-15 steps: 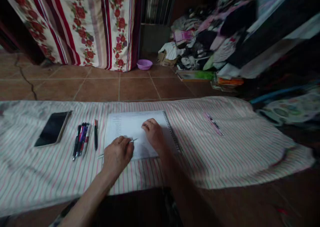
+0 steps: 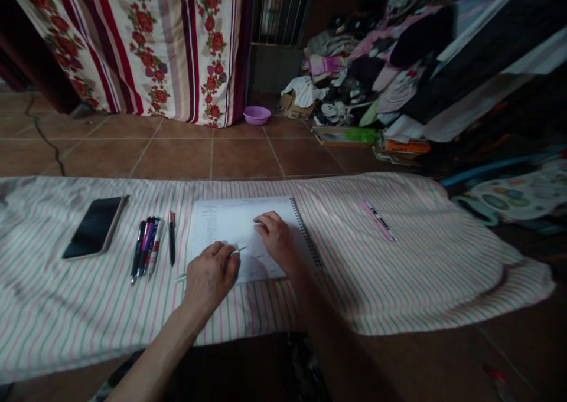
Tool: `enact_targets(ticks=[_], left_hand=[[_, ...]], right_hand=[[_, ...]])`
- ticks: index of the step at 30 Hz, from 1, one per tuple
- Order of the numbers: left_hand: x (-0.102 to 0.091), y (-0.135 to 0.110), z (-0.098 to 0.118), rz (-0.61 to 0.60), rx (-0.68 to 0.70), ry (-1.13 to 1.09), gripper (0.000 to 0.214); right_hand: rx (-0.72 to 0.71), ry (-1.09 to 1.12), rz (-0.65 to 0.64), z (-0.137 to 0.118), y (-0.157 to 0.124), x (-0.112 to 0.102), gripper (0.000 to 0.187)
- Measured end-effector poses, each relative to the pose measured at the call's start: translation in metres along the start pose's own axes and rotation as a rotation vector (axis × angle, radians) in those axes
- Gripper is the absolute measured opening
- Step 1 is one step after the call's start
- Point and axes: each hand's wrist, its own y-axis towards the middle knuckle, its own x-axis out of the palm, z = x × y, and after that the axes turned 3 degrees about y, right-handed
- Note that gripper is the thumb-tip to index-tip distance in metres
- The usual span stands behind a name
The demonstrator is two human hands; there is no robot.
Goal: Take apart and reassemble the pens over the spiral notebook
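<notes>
In the head view, the left hand [image 2: 212, 272] has its fingers curled round a slim, pale, stick-like pen [image 2: 181, 277] over the white, spiral-bound paper notebook [image 2: 239, 219]; the pen's long axis slants up rightward, its tip toward but apart from the right hand [image 2: 277, 239], whose bunched fingertips' hold I cannot tell.

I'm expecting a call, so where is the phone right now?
In the head view, the phone lies screen up on the striped cloth at the left, with a cluster of pens between it and the notebook.
</notes>
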Motion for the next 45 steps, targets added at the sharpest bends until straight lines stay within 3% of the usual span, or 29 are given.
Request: enact_targets(ticks=[20, 32, 35, 40, 45], left_hand=[[0.000, 0.005, 0.004, -0.003, -0.006, 0.007, 0.027], [0.000, 0.004, 0.003, -0.005, -0.010, 0.025, 0.028], [-0.001, 0.003, 0.004, -0.007, -0.014, 0.028, 0.028], [-0.002, 0.001, 0.005, -0.009, -0.013, 0.012, 0.027], [-0.002, -0.001, 0.004, -0.009, -0.006, 0.013, 0.028]], right_hand=[[0.025, -0.033, -0.049, -0.006, -0.010, -0.012, 0.021], [0.030, -0.104, -0.088, -0.008, -0.011, -0.012, 0.009], [-0.003, -0.091, -0.024, -0.006, -0.007, -0.016, 0.011], [0.058, -0.100, 0.212, 0.014, 0.003, -0.038, 0.012], [0.159, -0.086, 0.219, 0.034, 0.003, -0.053, 0.011]])
